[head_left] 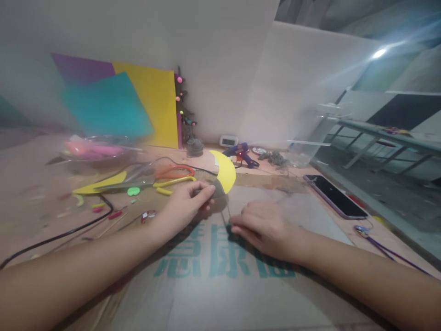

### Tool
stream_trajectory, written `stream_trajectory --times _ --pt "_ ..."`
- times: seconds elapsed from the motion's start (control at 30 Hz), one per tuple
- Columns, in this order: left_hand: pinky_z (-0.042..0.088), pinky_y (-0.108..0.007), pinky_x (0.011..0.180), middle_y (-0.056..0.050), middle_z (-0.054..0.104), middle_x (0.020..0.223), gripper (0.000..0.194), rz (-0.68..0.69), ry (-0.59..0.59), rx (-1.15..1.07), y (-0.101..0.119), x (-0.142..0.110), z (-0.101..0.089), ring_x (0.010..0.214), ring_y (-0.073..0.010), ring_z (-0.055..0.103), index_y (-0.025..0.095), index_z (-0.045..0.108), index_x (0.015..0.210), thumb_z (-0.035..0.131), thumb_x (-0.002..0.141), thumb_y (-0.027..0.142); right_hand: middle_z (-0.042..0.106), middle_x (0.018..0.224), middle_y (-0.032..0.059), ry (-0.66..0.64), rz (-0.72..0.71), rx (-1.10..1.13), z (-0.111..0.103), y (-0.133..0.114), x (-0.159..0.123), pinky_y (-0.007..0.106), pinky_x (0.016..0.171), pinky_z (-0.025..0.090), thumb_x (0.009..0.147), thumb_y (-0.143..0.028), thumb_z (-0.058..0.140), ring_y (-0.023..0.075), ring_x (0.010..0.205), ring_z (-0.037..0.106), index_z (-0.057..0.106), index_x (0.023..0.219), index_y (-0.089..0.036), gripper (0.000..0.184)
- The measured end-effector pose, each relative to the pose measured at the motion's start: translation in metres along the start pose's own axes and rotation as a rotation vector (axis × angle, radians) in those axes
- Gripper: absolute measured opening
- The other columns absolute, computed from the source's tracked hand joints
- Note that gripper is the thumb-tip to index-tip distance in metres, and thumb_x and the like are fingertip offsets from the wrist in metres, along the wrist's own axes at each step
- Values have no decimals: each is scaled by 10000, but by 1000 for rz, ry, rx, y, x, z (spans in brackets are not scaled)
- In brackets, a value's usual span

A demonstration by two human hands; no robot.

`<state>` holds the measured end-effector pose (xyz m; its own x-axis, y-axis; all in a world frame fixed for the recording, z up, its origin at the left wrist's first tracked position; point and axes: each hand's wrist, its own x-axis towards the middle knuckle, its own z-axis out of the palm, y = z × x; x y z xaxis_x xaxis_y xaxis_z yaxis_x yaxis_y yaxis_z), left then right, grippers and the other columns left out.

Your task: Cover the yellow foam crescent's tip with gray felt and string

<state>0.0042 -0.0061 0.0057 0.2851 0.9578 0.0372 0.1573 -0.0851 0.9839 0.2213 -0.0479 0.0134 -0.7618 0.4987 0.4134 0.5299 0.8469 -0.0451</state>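
My left hand (pixel 193 202) pinches the dark grey lower end of a yellow paper crescent (pixel 227 172), which stands up from the fingertips. My right hand (pixel 265 227) is close by on the right, its fingers curled together. A thin dark line, like a wire or thread, seems to run from below the crescent toward the right fingertips, too faint to name. Under both hands lies a pale cardboard sheet (pixel 220 299) with green printed characters. Left of my left hand are scissors (pixel 172 181) with orange and yellow handles.
At the back stand a glue gun (pixel 243 155), a small white digital clock (pixel 228 140) and a dark decorated branch (pixel 186 119). Coloured sheets (pixel 148 101) lean on the wall. A phone (pixel 336 196) lies right, a clear bowl (pixel 99 149) left. A black cable (pixel 69 232) crosses the left side.
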Motion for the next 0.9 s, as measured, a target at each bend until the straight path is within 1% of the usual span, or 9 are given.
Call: stream_trajectory --times 0.1,0.17,0.23,0.3,0.37,0.43,0.53,0.63,0.9 --pt "333 -195 456 38 511 605 340 33 -29 -5 -4 1 0 508 -94 451 180 533 729 529 866 491 705 808 70 -36 -359 -238 -21 -1 -3 322 522 382 920 -374 542 167 585 540 697 868 -225 221" --pt "327 -199 461 46 501 605 304 61 -81 13 -8 2 0 505 -93 436 185 531 752 518 882 460 704 820 67 14 -402 -295 -34 7 -4 322 533 374 905 -373 560 164 592 538 681 803 -236 209" --pt "324 -206 467 48 509 620 267 95 -104 66 -11 2 0 510 -98 435 189 560 799 521 885 440 664 722 65 90 -200 -296 -41 26 -5 330 573 381 911 -332 532 181 618 545 647 754 -221 224" --pt "336 -218 484 40 546 652 253 132 -94 131 -11 2 -1 527 -109 455 192 600 859 526 882 433 633 694 61 167 177 -266 -41 54 -6 326 608 395 920 -308 488 189 650 556 615 735 -212 244" --pt "366 -231 529 22 598 709 250 163 -77 202 -10 1 -1 580 -126 500 191 629 895 534 877 421 671 840 84 234 561 -137 -35 84 -7 327 663 439 917 -337 484 203 736 595 629 869 -193 211" --pt "395 -242 591 5 635 776 235 174 -73 259 -7 -1 -1 665 -148 550 187 647 905 556 863 400 666 1099 125 237 804 92 -27 109 -6 346 776 477 896 -351 516 221 891 628 607 1079 -166 275" --pt "400 -252 613 -4 656 817 234 131 -100 280 -3 -2 0 714 -167 576 186 657 918 584 841 394 595 1282 181 170 852 186 -19 132 4 383 867 483 870 -370 560 255 1022 635 531 1264 -134 460" --pt "398 -254 617 -5 661 813 230 110 -119 266 -3 -2 0 713 -169 575 180 661 897 591 834 389 571 1342 154 139 812 234 -13 144 25 376 928 465 825 -354 637 259 1096 613 511 1315 -166 540" --pt "365 -229 566 3 638 768 245 93 -126 175 -7 0 2 661 -140 543 164 644 868 584 842 401 746 896 103 166 876 383 18 156 71 295 672 527 778 -342 711 228 789 670 654 1049 -144 341"
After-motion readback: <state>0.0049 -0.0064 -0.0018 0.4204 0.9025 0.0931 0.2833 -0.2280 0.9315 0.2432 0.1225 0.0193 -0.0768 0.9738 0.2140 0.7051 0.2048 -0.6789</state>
